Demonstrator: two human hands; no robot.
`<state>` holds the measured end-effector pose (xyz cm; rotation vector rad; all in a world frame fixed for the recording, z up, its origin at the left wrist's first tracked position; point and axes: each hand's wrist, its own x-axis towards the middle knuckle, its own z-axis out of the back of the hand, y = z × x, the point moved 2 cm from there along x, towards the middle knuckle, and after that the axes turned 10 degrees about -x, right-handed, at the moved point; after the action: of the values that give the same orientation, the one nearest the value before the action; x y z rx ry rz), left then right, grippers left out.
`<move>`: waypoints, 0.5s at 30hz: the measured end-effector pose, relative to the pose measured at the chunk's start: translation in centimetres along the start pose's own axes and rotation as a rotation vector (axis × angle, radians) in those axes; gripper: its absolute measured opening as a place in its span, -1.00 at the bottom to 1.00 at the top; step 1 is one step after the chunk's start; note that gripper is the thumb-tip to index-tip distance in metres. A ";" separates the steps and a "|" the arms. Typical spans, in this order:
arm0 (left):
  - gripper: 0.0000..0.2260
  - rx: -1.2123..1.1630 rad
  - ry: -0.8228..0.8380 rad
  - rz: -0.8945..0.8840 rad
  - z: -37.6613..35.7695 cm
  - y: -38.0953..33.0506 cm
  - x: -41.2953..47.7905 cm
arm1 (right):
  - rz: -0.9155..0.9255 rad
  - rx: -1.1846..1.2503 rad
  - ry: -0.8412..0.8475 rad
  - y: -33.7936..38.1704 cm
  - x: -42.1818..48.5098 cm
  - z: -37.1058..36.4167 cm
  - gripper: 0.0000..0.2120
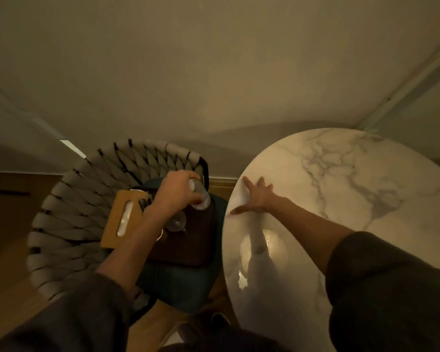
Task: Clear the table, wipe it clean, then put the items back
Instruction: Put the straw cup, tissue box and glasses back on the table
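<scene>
Bottle over the chair, table bare

Left hand (174,193) wraps the bottle (200,195) at 9 o'clock of the table (341,174); right hand (255,199), fingers spread, presses flat. Better carry it upright.

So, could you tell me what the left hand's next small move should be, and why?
Probably lift the bottle across to the table. The left hand is closed on it above the tray on the chair, and the marble top looks bare, with the right hand flat near its edge, so returning items seems due.
</scene>
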<state>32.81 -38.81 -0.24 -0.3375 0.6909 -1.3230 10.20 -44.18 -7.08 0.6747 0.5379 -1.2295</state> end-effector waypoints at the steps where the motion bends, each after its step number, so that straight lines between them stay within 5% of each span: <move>1: -0.48 -0.007 -0.007 -0.015 0.8 -1.6 -0.6 | 0.105 0.051 -0.058 -0.1 -1.3 0.4 0.23; 6: -0.51 -0.063 0.058 -0.139 -0.5 -9.9 -1.8 | 0.412 0.441 -0.415 -0.3 -8.6 -1.1 -0.07; 10: -0.51 -0.091 0.132 -0.219 -5.1 -16.7 -2.3 | 0.272 0.652 -0.582 -5.5 -10.7 -1.0 -0.48; 15: -0.52 -0.315 0.165 -0.236 -9.7 -20.2 -2.3 | 0.056 0.735 -0.658 -12.9 -9.8 -1.9 -0.39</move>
<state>10.95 -39.84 5.08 -0.5827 1.0270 -1.4773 -4.79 -38.69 -3.72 0.8206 -0.5070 -1.5017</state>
